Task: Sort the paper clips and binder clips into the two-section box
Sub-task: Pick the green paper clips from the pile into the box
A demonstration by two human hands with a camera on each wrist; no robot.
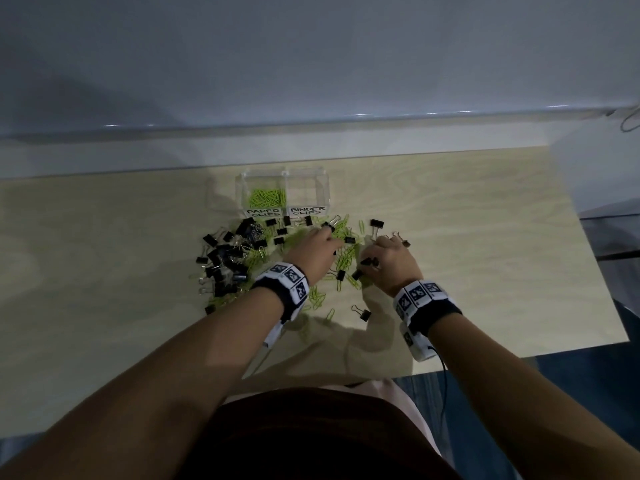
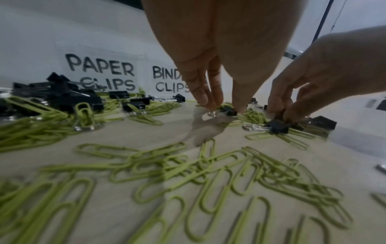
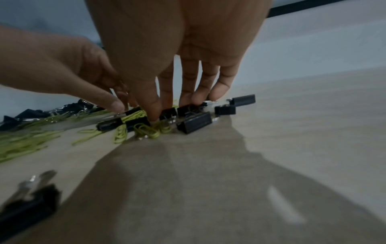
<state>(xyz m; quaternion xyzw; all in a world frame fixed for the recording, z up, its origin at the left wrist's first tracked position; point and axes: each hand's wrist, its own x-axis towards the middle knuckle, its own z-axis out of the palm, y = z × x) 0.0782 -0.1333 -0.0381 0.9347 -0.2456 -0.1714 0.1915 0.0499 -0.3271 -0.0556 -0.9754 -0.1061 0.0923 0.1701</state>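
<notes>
The clear two-section box [image 1: 239,188] stands at the table's back; green paper clips [image 1: 266,197] fill its left section marked PAPER CLIPS, and the BINDER CLIPS section looks bare. In front lies a mixed pile of green paper clips [image 2: 188,165] and black binder clips [image 1: 221,261]. My left hand [image 2: 224,107] reaches down into the pile, its thumb and fingers pinching a small black binder clip [image 2: 228,112]. To its right, my right hand [image 3: 167,109] pinches another black binder clip [image 2: 277,126] with curled fingers, and several more binder clips [image 3: 194,122] lie under its fingertips.
The light wooden table [image 1: 485,237] ends at a grey wall ledge behind the box. Loose binder clips lie near the front, one [image 1: 362,312] between my wrists. The table's right edge [image 1: 602,271] drops to a blue floor. A cable hangs from my right wristband.
</notes>
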